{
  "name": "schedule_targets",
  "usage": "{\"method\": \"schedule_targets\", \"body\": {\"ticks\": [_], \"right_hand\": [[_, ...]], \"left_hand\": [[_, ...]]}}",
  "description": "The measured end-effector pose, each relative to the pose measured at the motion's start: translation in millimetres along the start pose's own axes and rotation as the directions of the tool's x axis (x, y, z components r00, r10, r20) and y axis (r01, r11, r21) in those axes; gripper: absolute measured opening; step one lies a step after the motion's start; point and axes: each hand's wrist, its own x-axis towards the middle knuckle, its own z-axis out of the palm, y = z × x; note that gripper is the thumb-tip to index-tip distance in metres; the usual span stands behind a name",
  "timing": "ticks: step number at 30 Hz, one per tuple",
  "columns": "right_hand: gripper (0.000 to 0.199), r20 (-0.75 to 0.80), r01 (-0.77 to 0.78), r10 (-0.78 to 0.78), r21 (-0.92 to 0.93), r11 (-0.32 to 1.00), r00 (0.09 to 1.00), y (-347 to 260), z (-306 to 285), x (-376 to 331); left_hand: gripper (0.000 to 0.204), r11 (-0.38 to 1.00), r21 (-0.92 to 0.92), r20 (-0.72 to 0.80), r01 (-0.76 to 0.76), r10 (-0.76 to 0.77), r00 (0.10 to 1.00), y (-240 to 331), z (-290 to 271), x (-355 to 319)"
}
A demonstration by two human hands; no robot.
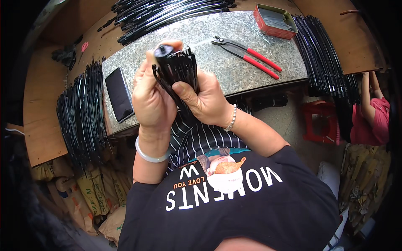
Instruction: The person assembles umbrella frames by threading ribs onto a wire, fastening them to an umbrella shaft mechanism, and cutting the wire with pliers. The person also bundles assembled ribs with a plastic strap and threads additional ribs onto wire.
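A folded black umbrella frame (179, 69), its thin ribs bunched together, is held upright over the near edge of the work surface. My left hand (153, 94) is wrapped round its left side, fingers curled behind a round end that looks blurred. My right hand (207, 98) grips the right side, thumb pressed across the ribs. The lower part of the frame runs down between my wrists. From near its top a thin pale wire (202, 43) reaches toward the jaws of end-cutting pliers (251, 56) with red handles, which lie on the speckled stone top (234, 81).
A dark phone (119, 95) lies at left. Bundles of black ribs hang at left (81, 117) and right (322, 54); shafts (167, 16) are stacked behind. A red tin (274, 23) holds thin wires. Beyond a red stool (320, 121) is another person's arm (368, 100).
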Motion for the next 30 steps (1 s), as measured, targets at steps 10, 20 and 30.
{"method": "schedule_targets", "body": {"ticks": [10,20,30], "right_hand": [[0.027,-0.102,0.083,-0.117,-0.285,0.955,0.988,-0.4,4.0,-4.5],[0.026,-0.004,0.157,-0.159,-0.136,0.978,0.987,2.0,-0.9,-3.7],[0.025,0.115,0.045,-0.035,-0.085,0.995,0.993,-1.9,-5.5,0.3]], "left_hand": [[0.033,0.749,0.603,-0.027,-0.275,0.363,0.931,-5.9,19.3,-6.8],[0.032,0.906,0.332,-0.04,-0.264,0.293,0.955,-3.1,14.0,-9.4],[0.036,0.979,0.164,-0.04,-0.122,0.13,0.991,5.8,17.7,-11.0]]}}
